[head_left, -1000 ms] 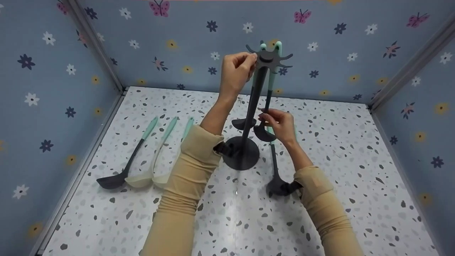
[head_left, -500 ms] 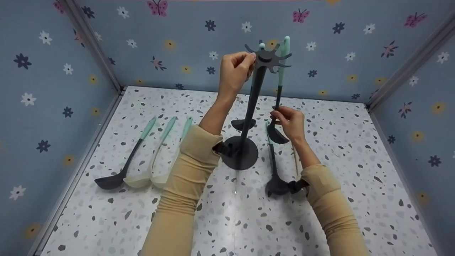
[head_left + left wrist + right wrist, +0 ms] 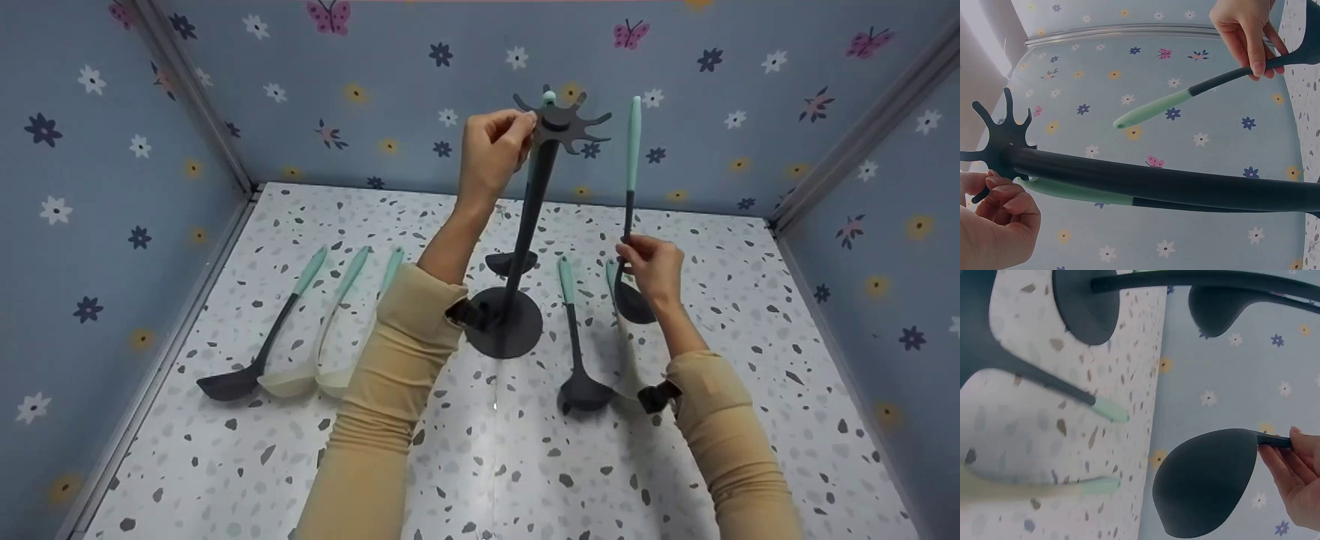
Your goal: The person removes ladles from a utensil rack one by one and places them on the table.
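A dark utensil stand (image 3: 534, 191) with a round base and a hooked top stands mid-table. My left hand (image 3: 487, 154) pinches one hook of its top, also seen in the left wrist view. To the right of the stand, my right hand (image 3: 655, 270) holds a dark ladle (image 3: 634, 146) by the lower shaft. Its mint handle points up, apart from the hooks, and its bowl (image 3: 1207, 484) hangs below the fingers. Behind the post another dark ladle (image 3: 511, 262) hangs from a hook, its mint handle (image 3: 1084, 194) close along the post.
On the speckled table (image 3: 480, 465), a dark ladle (image 3: 584, 390) and a partly hidden pale ladle (image 3: 630, 352) lie at right. At left lie a dark ladle (image 3: 232, 384) and two pale ladles, one partly behind my left sleeve (image 3: 386, 390). Flowered panels (image 3: 420, 165) enclose the table.
The right hand has lifted the dark ladle off its hook and carried it right and slightly down, away from the stand. My left hand keeps its pinch on the hook.
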`<control>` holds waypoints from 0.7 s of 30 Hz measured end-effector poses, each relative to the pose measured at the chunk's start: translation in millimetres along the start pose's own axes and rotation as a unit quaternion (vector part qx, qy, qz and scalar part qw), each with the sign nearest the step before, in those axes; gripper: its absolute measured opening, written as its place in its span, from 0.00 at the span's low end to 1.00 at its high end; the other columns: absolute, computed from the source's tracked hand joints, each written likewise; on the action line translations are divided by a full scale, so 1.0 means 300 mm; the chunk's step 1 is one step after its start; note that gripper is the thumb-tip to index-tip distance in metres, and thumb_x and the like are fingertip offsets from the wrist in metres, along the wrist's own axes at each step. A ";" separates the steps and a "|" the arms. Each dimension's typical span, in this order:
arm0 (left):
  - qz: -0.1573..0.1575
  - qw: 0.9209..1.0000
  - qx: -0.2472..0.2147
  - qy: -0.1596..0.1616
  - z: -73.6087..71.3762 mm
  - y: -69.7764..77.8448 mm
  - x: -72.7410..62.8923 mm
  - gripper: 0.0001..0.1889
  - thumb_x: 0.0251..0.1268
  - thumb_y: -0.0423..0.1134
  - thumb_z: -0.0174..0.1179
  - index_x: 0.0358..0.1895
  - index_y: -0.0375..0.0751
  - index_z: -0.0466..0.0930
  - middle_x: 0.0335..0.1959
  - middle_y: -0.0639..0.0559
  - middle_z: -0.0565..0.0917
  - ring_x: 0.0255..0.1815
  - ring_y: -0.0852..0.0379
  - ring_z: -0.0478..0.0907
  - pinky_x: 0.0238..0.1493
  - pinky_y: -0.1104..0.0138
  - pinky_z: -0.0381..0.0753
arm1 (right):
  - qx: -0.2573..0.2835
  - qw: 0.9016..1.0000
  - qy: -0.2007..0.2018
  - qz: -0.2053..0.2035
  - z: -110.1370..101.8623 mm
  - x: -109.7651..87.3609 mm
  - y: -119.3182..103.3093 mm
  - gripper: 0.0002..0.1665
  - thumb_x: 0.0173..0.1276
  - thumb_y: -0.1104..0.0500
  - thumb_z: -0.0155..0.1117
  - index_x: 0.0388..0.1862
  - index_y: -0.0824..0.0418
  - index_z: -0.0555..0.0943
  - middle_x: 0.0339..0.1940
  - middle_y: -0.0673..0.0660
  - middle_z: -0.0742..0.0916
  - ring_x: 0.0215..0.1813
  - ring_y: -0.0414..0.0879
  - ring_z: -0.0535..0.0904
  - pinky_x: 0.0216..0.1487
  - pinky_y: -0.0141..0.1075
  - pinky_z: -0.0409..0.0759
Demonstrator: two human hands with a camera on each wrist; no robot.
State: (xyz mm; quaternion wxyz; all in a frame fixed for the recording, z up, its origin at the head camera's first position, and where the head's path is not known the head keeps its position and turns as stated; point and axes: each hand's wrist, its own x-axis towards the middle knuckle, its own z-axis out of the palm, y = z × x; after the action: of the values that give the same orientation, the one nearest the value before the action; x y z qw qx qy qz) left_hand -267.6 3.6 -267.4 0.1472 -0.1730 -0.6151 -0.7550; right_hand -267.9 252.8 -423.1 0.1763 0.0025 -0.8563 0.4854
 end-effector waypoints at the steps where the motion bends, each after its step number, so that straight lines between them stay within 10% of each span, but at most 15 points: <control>1: 0.000 1.000 -0.001 -0.001 0.000 0.000 0.000 0.15 0.62 0.29 0.49 0.17 0.34 0.74 0.10 0.52 0.66 0.10 0.61 0.58 0.13 0.73 0.56 | -0.005 1.000 -0.001 0.005 -0.011 -0.002 0.005 0.11 0.59 0.66 0.60 0.40 0.71 0.80 0.34 0.65 0.83 0.32 0.48 0.80 0.32 0.34 0.78; 21: -0.005 1.000 -0.011 -0.001 -0.007 0.004 0.001 0.15 0.62 0.29 0.48 0.16 0.34 0.73 0.10 0.52 0.66 0.10 0.61 0.58 0.13 0.73 0.56 | -0.135 0.983 -0.025 0.126 -0.140 -0.053 0.202 0.13 0.61 0.63 0.59 0.42 0.71 0.79 0.36 0.65 0.83 0.35 0.51 0.79 0.28 0.25 0.75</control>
State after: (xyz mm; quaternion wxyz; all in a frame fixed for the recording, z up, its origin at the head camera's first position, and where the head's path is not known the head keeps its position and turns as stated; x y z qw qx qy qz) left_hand -267.4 1.2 -266.5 0.1403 -0.1724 -0.6079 -0.7623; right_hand -251.1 317.1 -458.8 0.0913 -0.1171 -0.9114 0.3838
